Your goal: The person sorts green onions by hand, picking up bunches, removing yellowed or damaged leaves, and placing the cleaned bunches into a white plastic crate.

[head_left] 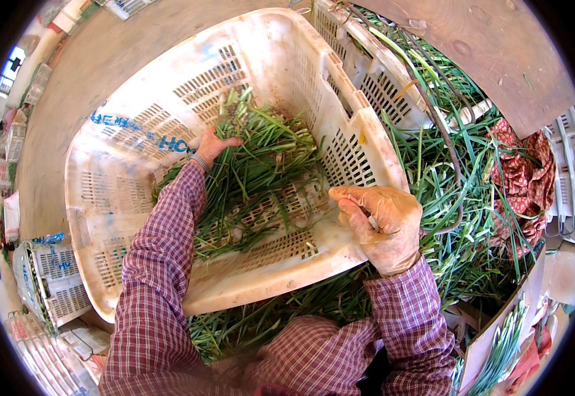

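Note:
A large off-white plastic basket (287, 269), slotted and dirt-stained, is tilted in front of me. Inside lies a bunch of long green leafy stalks (261, 165) that look like chives, pale ends toward the far side. My left hand (213, 145) reaches in and holds the bunch at its left edge, thumb over the stalks, other fingers mostly hidden. Over the basket's near right rim, my right hand (383, 224), in a thin stained glove, is closed with fingertips pinched. Something small shows between its fingers, too little to name. A curved dark rod (458, 178) ends beside that hand.
Loose green stalks (459, 244) heap up to the right and beneath the basket. Another white crate (393, 86) with greens stands at far right, near a wooden board (485, 46) and a red patterned cloth (522, 178). More crates (56, 277) stand at left.

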`<state>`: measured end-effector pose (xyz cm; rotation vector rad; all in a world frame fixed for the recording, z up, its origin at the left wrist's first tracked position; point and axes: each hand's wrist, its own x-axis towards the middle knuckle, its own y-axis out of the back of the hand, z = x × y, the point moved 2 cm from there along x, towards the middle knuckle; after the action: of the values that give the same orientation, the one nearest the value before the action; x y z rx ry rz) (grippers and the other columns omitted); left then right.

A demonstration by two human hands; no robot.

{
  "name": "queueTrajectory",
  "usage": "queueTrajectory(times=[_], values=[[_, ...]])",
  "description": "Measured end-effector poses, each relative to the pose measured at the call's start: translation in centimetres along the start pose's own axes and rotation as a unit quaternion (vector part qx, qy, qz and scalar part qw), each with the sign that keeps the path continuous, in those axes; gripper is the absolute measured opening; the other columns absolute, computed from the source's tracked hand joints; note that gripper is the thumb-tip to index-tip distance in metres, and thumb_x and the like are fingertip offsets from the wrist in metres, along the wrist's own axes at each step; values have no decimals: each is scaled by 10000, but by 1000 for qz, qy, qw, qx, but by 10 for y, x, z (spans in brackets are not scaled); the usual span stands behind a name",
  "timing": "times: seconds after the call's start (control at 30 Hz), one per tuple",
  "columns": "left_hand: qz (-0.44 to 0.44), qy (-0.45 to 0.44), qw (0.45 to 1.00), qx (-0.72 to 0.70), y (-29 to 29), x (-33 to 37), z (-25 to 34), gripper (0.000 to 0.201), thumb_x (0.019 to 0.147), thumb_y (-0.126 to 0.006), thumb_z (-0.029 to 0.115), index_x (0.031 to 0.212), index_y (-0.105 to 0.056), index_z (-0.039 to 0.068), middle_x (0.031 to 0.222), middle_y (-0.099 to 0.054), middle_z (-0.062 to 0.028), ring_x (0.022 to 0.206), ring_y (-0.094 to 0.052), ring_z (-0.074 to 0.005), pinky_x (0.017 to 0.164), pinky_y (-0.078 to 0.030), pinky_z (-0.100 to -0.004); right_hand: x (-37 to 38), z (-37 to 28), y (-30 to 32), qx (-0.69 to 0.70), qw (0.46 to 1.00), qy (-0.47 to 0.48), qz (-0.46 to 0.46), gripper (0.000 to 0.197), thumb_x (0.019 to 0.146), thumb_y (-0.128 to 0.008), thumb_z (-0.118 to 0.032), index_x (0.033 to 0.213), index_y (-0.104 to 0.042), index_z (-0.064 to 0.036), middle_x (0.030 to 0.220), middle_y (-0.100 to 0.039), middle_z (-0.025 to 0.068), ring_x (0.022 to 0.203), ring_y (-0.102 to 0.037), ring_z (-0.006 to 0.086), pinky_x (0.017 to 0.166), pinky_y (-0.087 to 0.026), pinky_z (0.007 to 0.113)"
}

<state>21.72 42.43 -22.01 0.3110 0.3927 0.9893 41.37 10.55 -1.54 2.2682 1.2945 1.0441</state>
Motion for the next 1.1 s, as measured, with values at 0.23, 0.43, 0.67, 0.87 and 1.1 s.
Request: queueTrajectory(times=[0.23,0.43,0.67,0.87,1.1], values=[[19,73,980,-184,50,-20,13,875,578,-825,212,1277,-360,-37,1206,-498,-196,1135,-465,-262,975,-364,-412,0,-3,0,-24,1000,8,6,131,681,-732,-79,805,-691,-70,673,-654,79,597,-639,225,559,-504,317],[28,85,966,-243,102,-42,26,734,612,-793,277,1201,-485,-36,1244,-502,-192,1179,-443,-280,992,-346,-476,-2,-6,0,-42,999,0,3,116,708,-725,-111,814,-699,-72,652,-647,83,566,-625,219,541,-493,319],[-3,-48,901,-432,146,-91,161,397,758,-681,212,1084,-556,22,1110,-584,-130,1006,-555,-285,829,-491,-474,-3,-7,-1,-25,999,-22,-9,219,744,-711,-142,960,-686,-115,738,-676,69,669,-659,186,654,-523,297],[1,-202,857,-473,177,-164,307,293,783,-648,212,1023,-565,66,1029,-589,-98,971,-558,-268,805,-503,-481,45,-42,15,156,988,-6,20,701,809,-655,-370,1371,-356,-78,1372,-397,179,1262,-401,274,1053,-316,369],[-92,-308,767,-556,152,-237,403,327,788,-661,270,1041,-559,88,1040,-595,-78,903,-600,-219,740,-548,-414,70,-146,68,419,907,24,-30,740,845,-569,-472,1392,-307,-50,1417,-339,160,1323,-306,272,1082,-256,372]])
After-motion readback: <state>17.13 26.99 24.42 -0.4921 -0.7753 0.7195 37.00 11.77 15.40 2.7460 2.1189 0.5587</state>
